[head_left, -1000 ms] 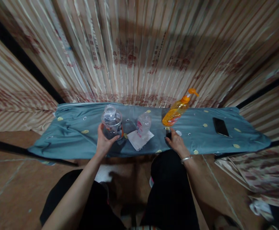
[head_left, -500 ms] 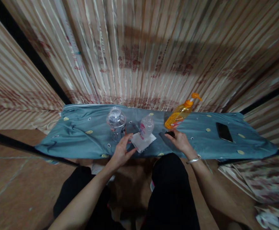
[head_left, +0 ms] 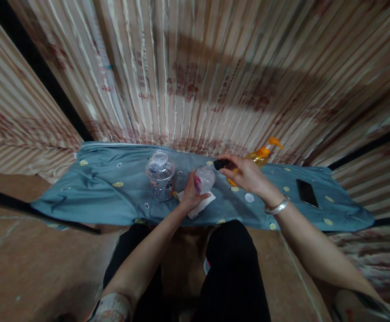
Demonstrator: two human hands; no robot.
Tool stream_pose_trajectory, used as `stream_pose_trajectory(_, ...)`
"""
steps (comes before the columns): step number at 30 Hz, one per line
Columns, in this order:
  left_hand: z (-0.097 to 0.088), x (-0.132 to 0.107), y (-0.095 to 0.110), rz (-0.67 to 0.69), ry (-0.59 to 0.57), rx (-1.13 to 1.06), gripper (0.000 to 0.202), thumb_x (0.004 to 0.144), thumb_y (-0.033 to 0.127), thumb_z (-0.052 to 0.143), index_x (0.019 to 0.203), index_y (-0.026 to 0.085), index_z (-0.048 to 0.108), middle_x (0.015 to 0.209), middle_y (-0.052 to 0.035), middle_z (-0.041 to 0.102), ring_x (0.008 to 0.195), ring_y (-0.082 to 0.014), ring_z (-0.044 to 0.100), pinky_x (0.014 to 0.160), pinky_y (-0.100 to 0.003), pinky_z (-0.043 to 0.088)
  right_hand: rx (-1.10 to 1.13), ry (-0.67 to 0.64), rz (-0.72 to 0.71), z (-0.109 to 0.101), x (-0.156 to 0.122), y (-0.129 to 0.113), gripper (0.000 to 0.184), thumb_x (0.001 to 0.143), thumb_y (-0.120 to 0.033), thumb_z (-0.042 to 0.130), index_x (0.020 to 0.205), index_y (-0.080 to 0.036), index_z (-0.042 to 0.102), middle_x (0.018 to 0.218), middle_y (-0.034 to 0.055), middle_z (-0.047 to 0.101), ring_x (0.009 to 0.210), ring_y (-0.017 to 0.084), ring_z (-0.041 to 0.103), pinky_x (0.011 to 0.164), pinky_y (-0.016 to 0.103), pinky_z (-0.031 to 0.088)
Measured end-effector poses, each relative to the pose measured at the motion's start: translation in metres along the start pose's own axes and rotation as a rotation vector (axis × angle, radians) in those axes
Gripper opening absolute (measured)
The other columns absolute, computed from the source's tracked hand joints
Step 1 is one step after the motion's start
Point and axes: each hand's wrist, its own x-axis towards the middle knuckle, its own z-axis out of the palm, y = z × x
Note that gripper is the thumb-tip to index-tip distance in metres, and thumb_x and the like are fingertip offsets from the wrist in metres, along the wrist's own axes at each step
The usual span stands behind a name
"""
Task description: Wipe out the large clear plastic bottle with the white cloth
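Note:
My left hand (head_left: 191, 195) is wrapped round a small clear plastic bottle (head_left: 205, 179) with a pink mark on its side. Beneath the bottle lies a white tissue (head_left: 202, 206). Between thumb and fingers of my right hand (head_left: 243, 172) is a black bottle cap (head_left: 220, 164), raised just to the right of the bottle's top and apart from it. A larger clear plastic bottle (head_left: 161, 176) stands to the left. Partly hidden behind my right hand is an orange pump bottle (head_left: 261, 154).
A blue-green patterned cloth (head_left: 104, 197) covers the narrow table. A black phone (head_left: 307, 192) lies on its right part, and a small white round spot (head_left: 249, 197) shows near my right wrist. A striped curtain (head_left: 195, 80) hangs behind.
My left hand has moved from the tissue's edge onto the small bottle and closed round it. My right hand has lifted the black cap off the cloth and brought it left, beside the bottle's top.

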Motion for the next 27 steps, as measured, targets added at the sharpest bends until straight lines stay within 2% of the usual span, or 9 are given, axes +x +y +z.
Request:
stream_pose_trajectory(3, 0.0, 0.005, -0.009, 0.011, -0.027, 0.13, 0.084, 0.045, 0.007, 0.093, 0.122, 0.022, 0.063, 0.13, -0.0111, 0.069, 0.138, -0.0393, 0.059, 0.124, -0.056, 0.039, -0.118, -0.103, -0.115, -0.004, 0.01, -0.013, 0.036, 0.09, -0.015, 0.066, 0.126, -0.022, 0.071, 0.109, 0.006, 0.08, 0.092, 0.023, 0.075, 0.089, 0.036, 0.056)
stream_pose_trajectory(6, -0.001, 0.008, -0.015, 0.043, -0.06, 0.254, 0.081, 0.051, 0.011, 0.091, 0.125, 0.021, 0.061, 0.13, -0.0106, 0.069, 0.132, -0.0379, 0.062, 0.122, -0.058, 0.042, -0.264, -0.227, -0.185, -0.007, 0.019, -0.023, 0.032, 0.092, -0.01, 0.062, 0.122, -0.018, 0.072, 0.112, 0.01, 0.079, 0.1, 0.024, 0.074, 0.089, 0.033, 0.052)
stream_pose_trajectory(10, -0.002, 0.01, -0.019, 0.099, -0.1, 0.366, 0.08, 0.056, 0.015, 0.091, 0.129, 0.022, 0.059, 0.131, -0.011, 0.068, 0.129, -0.037, 0.064, 0.119, -0.057, 0.046, -0.41, -0.367, -0.211, -0.01, 0.03, -0.033, 0.028, 0.093, -0.007, 0.06, 0.117, -0.016, 0.071, 0.109, 0.0101, 0.079, 0.102, 0.024, 0.073, 0.086, 0.03, 0.049)
stream_pose_trajectory(15, -0.004, 0.012, -0.027, 0.163, -0.132, 0.437, 0.079, 0.061, 0.019, 0.089, 0.132, 0.021, 0.055, 0.132, -0.0129, 0.067, 0.128, -0.0378, 0.065, 0.114, -0.057, 0.05, -0.59, -0.498, -0.201, -0.013, 0.039, -0.047, 0.027, 0.096, -0.01, 0.06, 0.12, -0.014, 0.07, 0.113, 0.013, 0.079, 0.105, 0.025, 0.073, 0.084, 0.029, 0.048)
stream_pose_trajectory(19, -0.005, 0.014, -0.034, 0.201, -0.152, 0.457, 0.08, 0.064, 0.021, 0.088, 0.135, 0.022, 0.051, 0.13, -0.0123, 0.068, 0.127, -0.0368, 0.065, 0.113, -0.057, 0.051, -0.759, -0.549, -0.155, -0.009, 0.044, -0.055, 0.025, 0.103, -0.024, 0.058, 0.118, -0.009, 0.071, 0.106, 0.0189, 0.079, 0.105, 0.029, 0.075, 0.081, 0.031, 0.049)
stream_pose_trajectory(23, -0.006, 0.016, -0.037, 0.231, -0.157, 0.468, 0.08, 0.064, 0.021, 0.089, 0.134, 0.02, 0.052, 0.128, -0.012, 0.067, 0.124, -0.0359, 0.066, 0.111, -0.057, 0.052, -0.848, -0.538, -0.112, -0.006, 0.049, -0.06, 0.041, 0.108, -0.041, 0.051, 0.109, -0.006, 0.073, 0.1, 0.0229, 0.079, 0.104, 0.032, 0.076, 0.08, 0.032, 0.049)
stream_pose_trajectory(25, -0.006, 0.016, -0.037, 0.242, -0.161, 0.467, 0.077, 0.065, 0.021, 0.088, 0.133, 0.02, 0.052, 0.127, -0.0118, 0.068, 0.122, -0.0349, 0.067, 0.109, -0.055, 0.054, -0.832, -0.533, -0.111, -0.007, 0.05, -0.062, 0.04, 0.106, -0.042, 0.058, 0.119, -0.006, 0.07, 0.104, 0.0219, 0.079, 0.106, 0.032, 0.076, 0.08, 0.032, 0.049)
stream_pose_trajectory(27, -0.006, 0.015, -0.036, 0.252, -0.165, 0.462, 0.074, 0.067, 0.021, 0.087, 0.132, 0.02, 0.053, 0.125, -0.0113, 0.068, 0.119, -0.0336, 0.067, 0.107, -0.054, 0.055, -0.781, -0.554, -0.128, -0.009, 0.05, -0.062, 0.039, 0.101, -0.033, 0.068, 0.13, -0.008, 0.064, 0.11, 0.0184, 0.079, 0.108, 0.029, 0.075, 0.081, 0.03, 0.047)
